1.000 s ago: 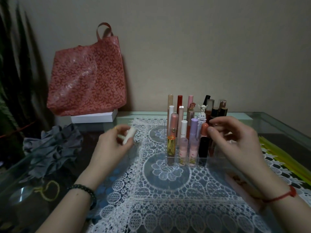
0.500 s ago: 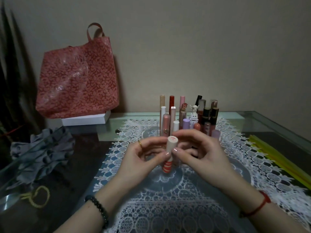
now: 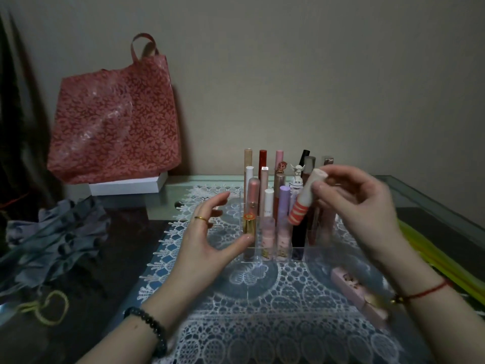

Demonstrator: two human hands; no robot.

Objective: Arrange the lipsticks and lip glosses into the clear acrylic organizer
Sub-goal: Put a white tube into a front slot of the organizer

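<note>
A clear acrylic organizer stands on the lace mat, holding several upright lipsticks and lip glosses. My right hand pinches a white tube with an orange striped base, tilted over the organizer's right half. My left hand is spread open at the organizer's left side, its thumb touching the front left corner by a gold-based gloss. A pink lipstick box lies on the mat under my right wrist.
The white lace mat covers a glass table. A red patterned bag leans on the wall over a white box. Grey cloth and a yellow cord lie at left; yellow strips at right.
Both hands held the striped tube together in front of the organizer. Now my left hand has let go and moved to the organizer's left side, while my right hand lifted the tube over it.
</note>
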